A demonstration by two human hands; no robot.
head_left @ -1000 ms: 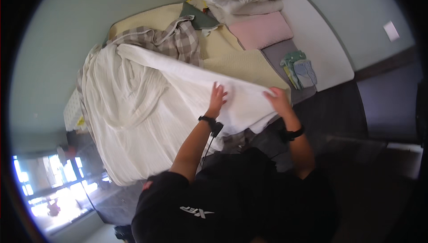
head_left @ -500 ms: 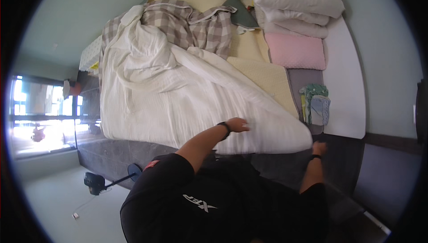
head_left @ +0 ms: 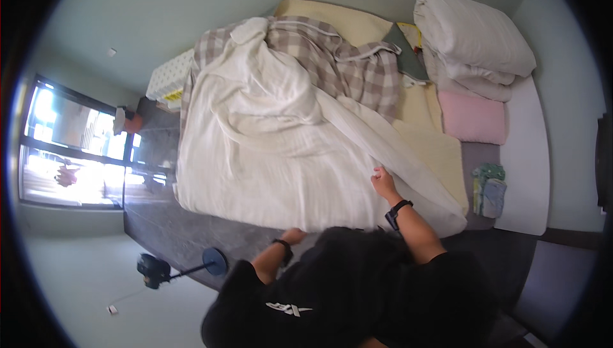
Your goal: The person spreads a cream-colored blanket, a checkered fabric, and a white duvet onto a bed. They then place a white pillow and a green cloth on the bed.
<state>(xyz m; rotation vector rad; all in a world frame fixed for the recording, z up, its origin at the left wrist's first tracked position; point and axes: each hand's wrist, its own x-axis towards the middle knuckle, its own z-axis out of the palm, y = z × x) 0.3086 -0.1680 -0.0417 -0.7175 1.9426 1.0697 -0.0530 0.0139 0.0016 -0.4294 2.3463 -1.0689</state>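
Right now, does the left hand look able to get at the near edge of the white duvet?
Probably yes: the left hand is right at the near edge of the white duvet, with nothing between them. The right hand lies further along, on its fold.

Matt, crinkled white cloth duvet [head_left: 274,156] (soft-looking) over a checked woven blanket [head_left: 345,60]
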